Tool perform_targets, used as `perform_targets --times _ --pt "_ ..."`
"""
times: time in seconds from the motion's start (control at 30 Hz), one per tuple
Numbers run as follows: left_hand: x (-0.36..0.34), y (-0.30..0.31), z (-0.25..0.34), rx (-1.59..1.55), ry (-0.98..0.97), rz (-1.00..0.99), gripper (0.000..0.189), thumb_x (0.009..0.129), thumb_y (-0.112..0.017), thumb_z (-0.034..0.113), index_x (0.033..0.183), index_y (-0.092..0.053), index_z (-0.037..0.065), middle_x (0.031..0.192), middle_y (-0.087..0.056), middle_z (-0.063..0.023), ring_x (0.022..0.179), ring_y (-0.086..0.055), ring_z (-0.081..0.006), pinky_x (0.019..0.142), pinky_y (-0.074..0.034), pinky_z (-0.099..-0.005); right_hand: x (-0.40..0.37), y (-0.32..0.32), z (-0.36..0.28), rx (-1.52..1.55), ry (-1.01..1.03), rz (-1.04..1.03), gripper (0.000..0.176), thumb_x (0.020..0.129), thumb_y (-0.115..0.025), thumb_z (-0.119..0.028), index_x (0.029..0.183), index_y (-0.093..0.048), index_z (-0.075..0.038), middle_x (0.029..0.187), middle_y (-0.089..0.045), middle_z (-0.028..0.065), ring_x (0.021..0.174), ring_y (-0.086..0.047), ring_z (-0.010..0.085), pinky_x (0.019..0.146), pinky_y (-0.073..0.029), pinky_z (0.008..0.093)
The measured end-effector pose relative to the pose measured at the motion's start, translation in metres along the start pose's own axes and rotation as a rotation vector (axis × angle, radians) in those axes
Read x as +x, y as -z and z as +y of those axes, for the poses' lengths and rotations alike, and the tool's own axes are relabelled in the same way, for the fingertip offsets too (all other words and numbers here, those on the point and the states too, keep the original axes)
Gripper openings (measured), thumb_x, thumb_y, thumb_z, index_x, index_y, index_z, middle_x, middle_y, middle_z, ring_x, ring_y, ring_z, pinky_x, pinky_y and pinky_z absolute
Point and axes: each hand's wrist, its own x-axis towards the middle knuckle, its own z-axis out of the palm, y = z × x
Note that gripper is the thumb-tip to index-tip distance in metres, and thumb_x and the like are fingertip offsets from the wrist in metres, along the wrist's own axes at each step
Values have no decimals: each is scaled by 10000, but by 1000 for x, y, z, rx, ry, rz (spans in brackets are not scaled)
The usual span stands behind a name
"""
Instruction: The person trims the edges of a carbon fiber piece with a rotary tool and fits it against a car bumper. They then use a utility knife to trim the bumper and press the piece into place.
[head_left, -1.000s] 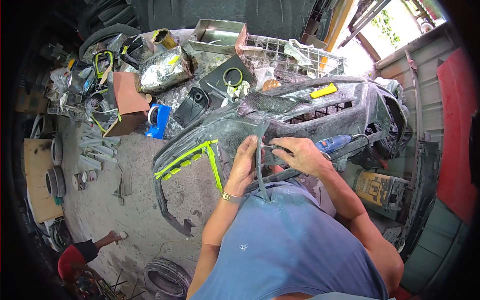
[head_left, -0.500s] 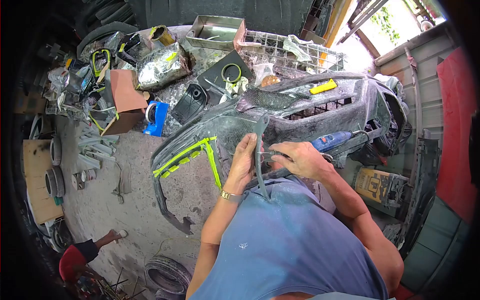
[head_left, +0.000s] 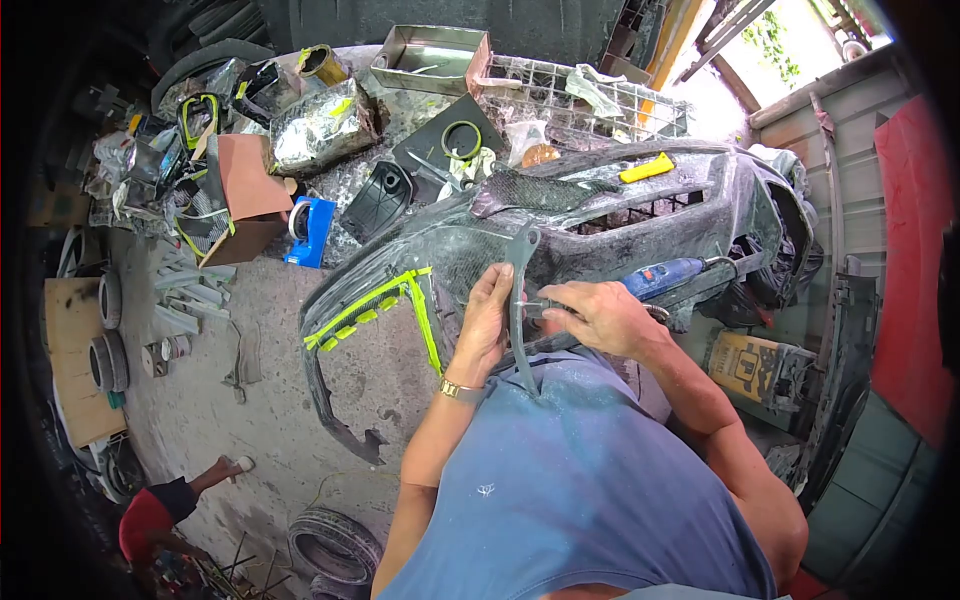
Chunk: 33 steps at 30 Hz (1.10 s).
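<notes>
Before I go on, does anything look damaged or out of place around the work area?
Two things. The dark bumper has a ragged lower end, as if broken or roughly cut. Also, pale strips lie jumbled on the floor, seemingly dropped rather than stacked.

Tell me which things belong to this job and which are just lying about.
Job in hand:
grey strip, in left hand
slim tool, in right hand
probably the bumper, blue power tool

Seemingly lying about:
yellow tool
green tape roll
open metal box
</notes>
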Motion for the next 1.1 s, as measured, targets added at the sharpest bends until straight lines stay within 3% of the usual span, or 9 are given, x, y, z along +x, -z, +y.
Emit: perform_targets --times 0.37,0.43,0.67,0.8,1.1 --pt "1 1 -2 17 5 6 273 990 -571 332 1133 -606 102 833 -595 70 695 -551 -22 601 -467 -188 2 0 0 27 -12 7 319 944 -572 -321 1124 -619 -62 951 -677 151 857 -653 367 710 -518 469" --pt "3 3 -5 9 -9 -11 277 992 -567 334 1137 -601 101 829 -592 69 685 -556 -21 600 -471 -188 1 0 -2 11 -32 -77 321 945 -570 -324 1126 -625 -64 963 -677 152 876 -652 362 723 -518 467" --pt "2 2 -6 37 -6 -10 289 992 -563 341 1141 -598 95 826 -587 65 687 -566 -30 597 -475 -195 11 0 12 17 3 90 312 945 -578 -313 1120 -631 -59 980 -681 161 888 -653 366 742 -526 448" --pt "0 3 -2 19 -19 -22 287 994 -561 333 1145 -598 91 830 -591 62 695 -573 -35 598 -470 -194 6 3 4 33 -9 -5 310 943 -584 -306 1114 -630 -51 967 -677 170 878 -651 372 738 -522 452" --pt "1 3 -6 24 -16 -9 278 997 -558 328 1142 -600 94 847 -593 60 707 -568 -34 601 -459 -196 11 3 11 37 -2 55 314 934 -594 -304 1104 -634 -44 945 -677 167 880 -646 377 740 -517 456"
